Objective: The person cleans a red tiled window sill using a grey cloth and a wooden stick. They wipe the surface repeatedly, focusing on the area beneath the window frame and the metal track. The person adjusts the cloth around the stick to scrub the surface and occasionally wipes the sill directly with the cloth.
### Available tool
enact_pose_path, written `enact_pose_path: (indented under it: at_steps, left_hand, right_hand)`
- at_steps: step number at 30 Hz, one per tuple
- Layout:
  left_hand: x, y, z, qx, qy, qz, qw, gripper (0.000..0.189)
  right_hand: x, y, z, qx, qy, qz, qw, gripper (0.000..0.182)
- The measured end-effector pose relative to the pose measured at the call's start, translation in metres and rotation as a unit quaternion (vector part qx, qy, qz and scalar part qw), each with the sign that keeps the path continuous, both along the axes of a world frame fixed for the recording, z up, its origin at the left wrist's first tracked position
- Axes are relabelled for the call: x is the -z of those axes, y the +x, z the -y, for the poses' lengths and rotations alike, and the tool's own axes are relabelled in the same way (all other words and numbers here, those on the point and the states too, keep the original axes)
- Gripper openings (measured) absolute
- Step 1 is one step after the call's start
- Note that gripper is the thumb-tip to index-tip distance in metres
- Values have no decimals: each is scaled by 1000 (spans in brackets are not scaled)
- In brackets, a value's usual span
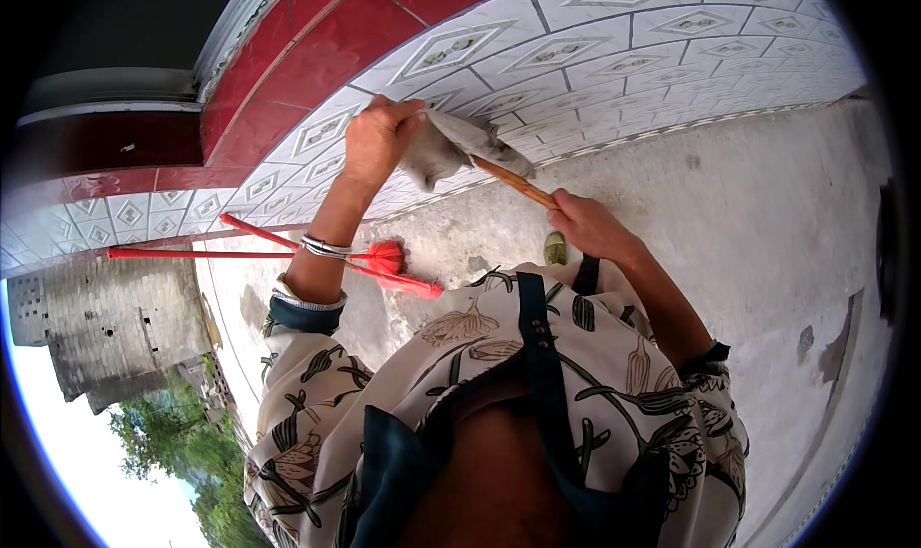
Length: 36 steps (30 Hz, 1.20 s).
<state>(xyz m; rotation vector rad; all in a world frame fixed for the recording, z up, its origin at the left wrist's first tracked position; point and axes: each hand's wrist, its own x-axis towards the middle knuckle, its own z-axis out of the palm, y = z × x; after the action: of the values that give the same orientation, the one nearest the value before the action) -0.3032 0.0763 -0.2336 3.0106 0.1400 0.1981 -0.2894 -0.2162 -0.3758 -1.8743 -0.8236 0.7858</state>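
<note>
My left hand (383,137), wearing bracelets at the wrist, pinches a grey cloth (435,156) near the tiled wall. The cloth drapes around the far end of a wooden handle (514,181), so whatever sits at that end is hidden. Lower and to the right, my right hand (593,223) grips the near end of this handle. The handle slants up to the left between both hands, above the floor.
White patterned tiles cover the wall (604,62), with red tile trim (345,44) around a dark opening. Red long-handled brooms (386,258) lie across each other at the left. One green shoe (555,249) shows on the concrete floor (727,203).
</note>
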Motion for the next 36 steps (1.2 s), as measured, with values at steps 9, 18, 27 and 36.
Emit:
enact_pose_path:
  at_steps: [9,18,27,36]
  left_hand:
    - [-31,-18,-7,-74,-120,32,990,24]
    - [-48,-50,82,123,19,156,980,33]
    - [-6,-76,115,63,-126,247,959,27]
    - [-16,-60,112,6,-343,264,901,23]
  right_hand:
    - [-59,3,-57,-91,126,-79,985,24]
    - [-55,-1,-85,10,195,51,979,23]
    - [-55,5,-65,106,272,123,948,22]
    - [-79,45,-31,257,321,-33,911,24]
